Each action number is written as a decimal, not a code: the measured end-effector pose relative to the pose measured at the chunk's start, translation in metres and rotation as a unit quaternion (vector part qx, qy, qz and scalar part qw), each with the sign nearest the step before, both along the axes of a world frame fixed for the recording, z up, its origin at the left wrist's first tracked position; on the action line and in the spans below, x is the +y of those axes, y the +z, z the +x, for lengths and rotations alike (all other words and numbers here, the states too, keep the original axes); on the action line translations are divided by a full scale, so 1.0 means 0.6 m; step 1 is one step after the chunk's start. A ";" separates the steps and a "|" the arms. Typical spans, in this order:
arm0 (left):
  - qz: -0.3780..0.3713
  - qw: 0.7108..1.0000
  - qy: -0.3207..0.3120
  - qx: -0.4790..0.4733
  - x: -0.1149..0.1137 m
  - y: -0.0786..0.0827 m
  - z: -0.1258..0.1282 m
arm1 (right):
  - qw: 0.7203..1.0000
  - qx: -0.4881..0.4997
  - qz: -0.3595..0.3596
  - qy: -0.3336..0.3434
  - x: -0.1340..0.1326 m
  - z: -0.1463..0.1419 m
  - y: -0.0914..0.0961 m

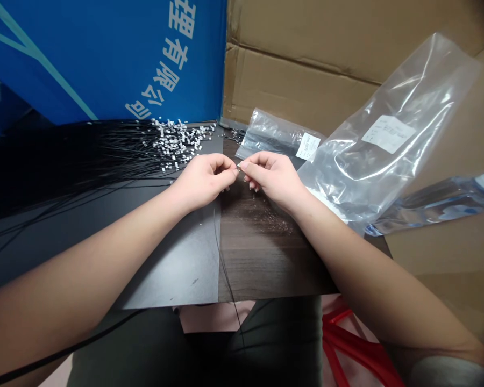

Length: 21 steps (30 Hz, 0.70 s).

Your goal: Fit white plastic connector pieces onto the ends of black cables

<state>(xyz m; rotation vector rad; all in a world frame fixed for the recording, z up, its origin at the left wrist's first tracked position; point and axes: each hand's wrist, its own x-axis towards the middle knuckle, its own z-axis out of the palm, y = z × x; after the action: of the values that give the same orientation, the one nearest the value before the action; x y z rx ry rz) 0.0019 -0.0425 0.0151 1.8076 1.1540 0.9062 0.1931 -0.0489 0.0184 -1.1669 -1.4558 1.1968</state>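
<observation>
So we're looking down at a dark wood-grain tabletop [258,263] with a smooth grey sheet [177,269] covering its left part, and both of our bare hands meet right around where the two join. Our left hand [205,180] has thumb and index finger nipped together on the upper end of a thin black wire [227,278], the rest of which dangles down past the table's front edge. Our right hand [272,174] comes in from the other side, thumb and index closed in a pinch at that same end, its other fingers loosely curled. The bit between the fingertips is really tiny, so we'd say both hands have the wire's tip, but can't swear to what part it is. Over on the left there's a big heap of black wires [84,156] tipped with little white plastic connectors [173,140], lying in front of a blue panel with pale lettering [105,59]. Beyond our right hand lies a small clear plastic bag with a white label [270,131], then a larger clear labelled bag [387,145] leaning by brown cardboard [306,80], plus a clear plastic bottle [439,201] on its side.
</observation>
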 end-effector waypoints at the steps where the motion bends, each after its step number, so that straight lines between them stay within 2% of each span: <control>1: -0.004 1.000 0.001 -0.006 0.000 -0.001 0.000 | 1.000 0.000 -0.001 -0.002 0.000 0.000 0.000; 6: -0.035 0.998 0.002 -0.057 0.000 -0.004 0.006 | 1.000 0.000 -0.011 -0.015 -0.001 -0.003 -0.002; 14: -0.103 0.977 0.048 -0.180 -0.009 -0.005 0.022 | 0.998 0.031 0.012 -0.044 0.001 -0.009 -0.014; 21: -0.124 0.964 0.049 -0.229 -0.008 -0.007 0.023 | 0.998 0.044 -0.001 -0.044 0.001 -0.011 -0.014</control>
<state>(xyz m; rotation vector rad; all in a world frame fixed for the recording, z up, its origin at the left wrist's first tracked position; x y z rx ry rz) 0.0156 -0.0475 0.0112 1.2625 1.0095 1.1110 0.1864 -0.0481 0.0099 -1.1540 -1.3250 1.1753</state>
